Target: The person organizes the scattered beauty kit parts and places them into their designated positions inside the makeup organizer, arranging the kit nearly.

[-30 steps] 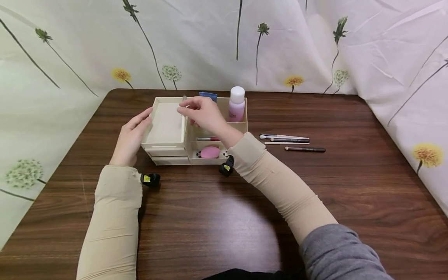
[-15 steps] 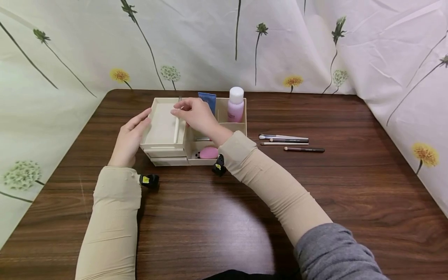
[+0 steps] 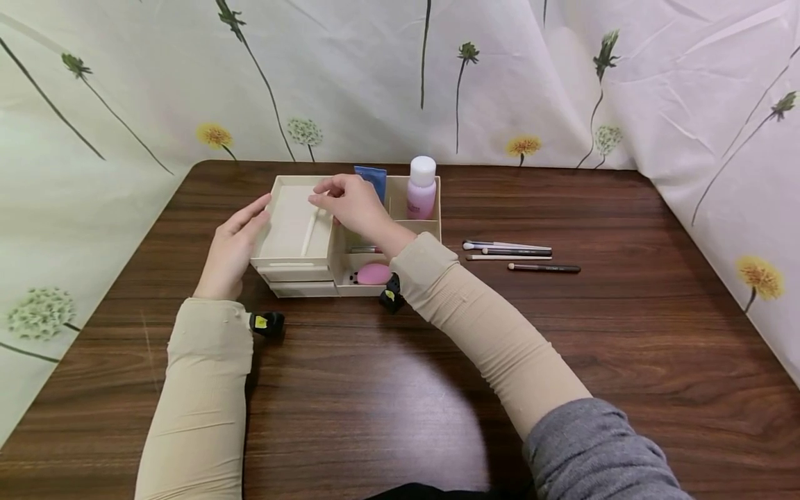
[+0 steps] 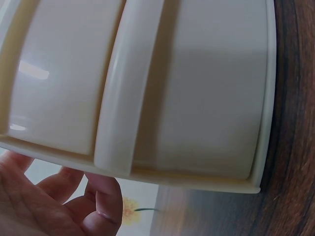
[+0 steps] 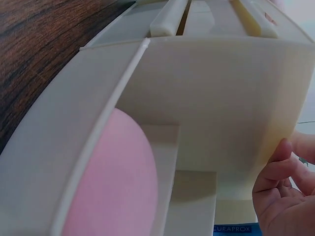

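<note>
Head: the right hand (image 3: 356,207) pinches a white stick (image 3: 310,232), upper end hidden, over the tray (image 3: 284,222); relaxed left hand (image 3: 226,253) touches its 9 o'clock rim, bare floor between. Left wrist: fingertips (image 4: 108,188) part-hidden. Right wrist: hand cut off, 4 o'clock.

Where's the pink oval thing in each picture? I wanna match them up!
Head: just left of and below the middle, in the front compartment of the cream box; that's the pink oval thing.
Left wrist: not in it.
Right wrist: big, low and left of the middle, the pink oval thing behind a wall.
Shared landmark: the cream box, in all three.
</note>
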Tool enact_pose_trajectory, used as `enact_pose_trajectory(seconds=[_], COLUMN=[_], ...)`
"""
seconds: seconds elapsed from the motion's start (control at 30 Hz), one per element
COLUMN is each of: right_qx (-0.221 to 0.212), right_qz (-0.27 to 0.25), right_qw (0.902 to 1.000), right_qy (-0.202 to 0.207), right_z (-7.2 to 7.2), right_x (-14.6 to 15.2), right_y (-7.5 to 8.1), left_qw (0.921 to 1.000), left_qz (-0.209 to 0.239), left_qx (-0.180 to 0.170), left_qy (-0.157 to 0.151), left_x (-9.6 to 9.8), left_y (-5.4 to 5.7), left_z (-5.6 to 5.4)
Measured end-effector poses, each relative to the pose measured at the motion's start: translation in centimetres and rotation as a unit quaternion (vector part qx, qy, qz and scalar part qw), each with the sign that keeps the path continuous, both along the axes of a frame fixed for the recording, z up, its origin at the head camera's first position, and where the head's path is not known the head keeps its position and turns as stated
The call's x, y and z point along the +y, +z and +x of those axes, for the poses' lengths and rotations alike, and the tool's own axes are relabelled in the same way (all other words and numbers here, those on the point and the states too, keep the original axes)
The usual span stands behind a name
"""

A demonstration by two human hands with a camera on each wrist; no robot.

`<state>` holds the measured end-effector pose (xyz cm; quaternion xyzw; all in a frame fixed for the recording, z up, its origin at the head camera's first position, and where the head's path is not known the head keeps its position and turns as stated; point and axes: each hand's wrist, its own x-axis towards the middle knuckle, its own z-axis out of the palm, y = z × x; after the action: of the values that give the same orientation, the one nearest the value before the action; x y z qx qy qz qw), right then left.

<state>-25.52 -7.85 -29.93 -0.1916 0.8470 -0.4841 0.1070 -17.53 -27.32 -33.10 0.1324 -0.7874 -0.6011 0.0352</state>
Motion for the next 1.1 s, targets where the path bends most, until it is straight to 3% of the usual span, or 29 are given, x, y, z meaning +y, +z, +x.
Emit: enact_pose_trajectory(seconds=[0.8,1.1], right_qx=[0.010,-0.018], right_qz=[-0.128,-0.152], right_qw=[0.9917,0.9881], right_qy=[-0.002,-0.006], right_z=[1.6,2.6], right_x=[3.3,4.8], right_y=[0.4,0.9], left_qw=[1.0000,1.0000], left_qz=[-0.001,0.005], left_qx=[0.001,0.002], left_qy=[-0.007,-0.006], left_x=[0.0,0.1], left_y=[0.2,0.2], left_z=[0.2,0.3])
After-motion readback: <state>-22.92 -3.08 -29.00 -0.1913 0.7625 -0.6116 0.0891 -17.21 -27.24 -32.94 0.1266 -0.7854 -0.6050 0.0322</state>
